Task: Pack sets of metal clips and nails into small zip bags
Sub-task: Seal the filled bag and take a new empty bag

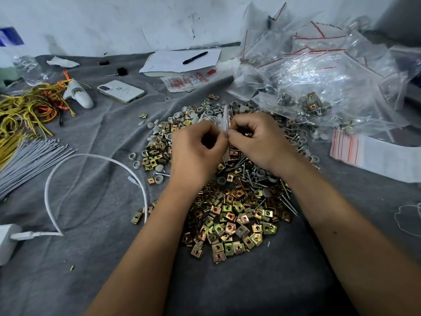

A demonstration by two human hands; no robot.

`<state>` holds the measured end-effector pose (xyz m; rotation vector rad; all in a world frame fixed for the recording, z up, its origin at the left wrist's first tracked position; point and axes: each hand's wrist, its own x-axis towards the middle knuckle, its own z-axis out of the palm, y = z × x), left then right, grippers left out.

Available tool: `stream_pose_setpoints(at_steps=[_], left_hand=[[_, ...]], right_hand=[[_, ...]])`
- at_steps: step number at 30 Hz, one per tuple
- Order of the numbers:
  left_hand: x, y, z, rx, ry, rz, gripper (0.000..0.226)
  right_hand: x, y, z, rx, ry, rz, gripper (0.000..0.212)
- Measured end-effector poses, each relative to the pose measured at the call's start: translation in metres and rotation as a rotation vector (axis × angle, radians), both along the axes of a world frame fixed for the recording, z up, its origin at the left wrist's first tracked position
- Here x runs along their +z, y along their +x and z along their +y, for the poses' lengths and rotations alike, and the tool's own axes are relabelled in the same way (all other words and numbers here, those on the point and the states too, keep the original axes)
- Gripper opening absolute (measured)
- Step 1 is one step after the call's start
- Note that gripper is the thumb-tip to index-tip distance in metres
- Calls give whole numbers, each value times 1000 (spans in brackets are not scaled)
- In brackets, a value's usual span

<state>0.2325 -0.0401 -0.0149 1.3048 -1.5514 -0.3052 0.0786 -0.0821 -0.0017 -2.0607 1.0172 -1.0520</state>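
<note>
Both hands meet above the far part of the pile of metal clips [230, 215], which lies on the grey cloth [95, 192] covering the table. The left hand [198, 151] and right hand [259, 142] each have a narrow grip, fingers curled, pinching a small clear zip bag [226, 124] between them. The bag stands on edge, its long axis running up and away from the person, its top rising just beyond the fingertips and its lower part hidden between the two hands. Screws [246, 172] and grey caps [243, 109] are mixed into the pile under and beyond the hands. A heap of clear bags [323, 71] fills the far right corner. A phone [121, 91] lies toward the far left, and a white cable [95, 160] curves near the left edge.
</note>
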Motion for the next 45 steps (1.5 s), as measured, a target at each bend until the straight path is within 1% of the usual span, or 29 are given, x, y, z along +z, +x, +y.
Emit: stream_pose_setpoints(at_steps=[2, 5, 6, 8, 10, 14, 17, 19, 21, 22, 24, 25, 26, 28, 29, 31, 33, 35, 38, 40, 41, 43, 45], left_hand=[[0, 2, 1, 68, -38, -49, 19], [2, 11, 0, 205, -32, 79, 19], [3, 12, 1, 232, -55, 67, 17], [5, 6, 4, 276, -128, -41, 14], [5, 0, 6, 248, -178, -83, 15], [2, -5, 4, 141, -201, -120, 19], [0, -11, 4, 87, -165, -85, 16], [-2, -12, 3, 98, -127, -78, 18], [-2, -6, 2, 141, -114, -89, 18], [-2, -3, 2, 178, -119, -84, 17], [1, 4, 1, 263, -137, -61, 13], [3, 6, 1, 293, -149, -57, 11], [4, 6, 1, 313, -169, -60, 11], [5, 6, 2, 327, -210, -41, 14], [5, 8, 1, 326, -216, -10, 16], [5, 12, 0, 300, -205, 53, 21], [5, 12, 1, 225, -198, 65, 23], [4, 6, 3, 137, -218, 36, 23], [3, -1, 5, 77, -261, 49, 26], [3, 0, 4, 127, -299, 16, 19], [4, 2, 3, 175, -308, 8, 16], [6, 6, 3, 290, -299, 71, 16], [10, 12, 5, 386, -296, 166, 16]], right_hand=[[0, -3, -1, -92, -41, 39, 23], [2, -13, -7, -253, -61, 40, 18], [3, -14, -7, -284, -86, 52, 19], [2, -13, -7, -321, -115, 89, 24], [0, -12, -8, -319, -77, 65, 24], [0, -9, -6, -192, 45, 3, 27], [0, -3, -2, -137, -7, 47, 18], [-1, -1, 0, -111, -41, 50, 15], [-2, -2, -1, -150, -63, 50, 19], [-2, -3, -3, -207, -63, 31, 22], [-1, -7, -7, -327, -32, -45, 24], [0, -9, -8, -347, -16, -70, 25], [0, -9, -9, -326, -5, -70, 25], [-1, -7, -5, -196, 17, -46, 25], [-1, -6, -3, -132, 33, -38, 28], [-1, -3, -1, -67, 51, -32, 31], [-1, -3, -2, -50, 84, -74, 24], [-1, -4, -4, -75, 142, -145, 16], [-1, -8, -8, -186, 213, -242, 16], [-1, -9, -8, -206, 239, -241, 19], [-1, -9, -7, -166, 250, -231, 22], [0, -7, -3, -35, 260, -184, 36], [2, -5, 1, 38, 205, -37, 52]])
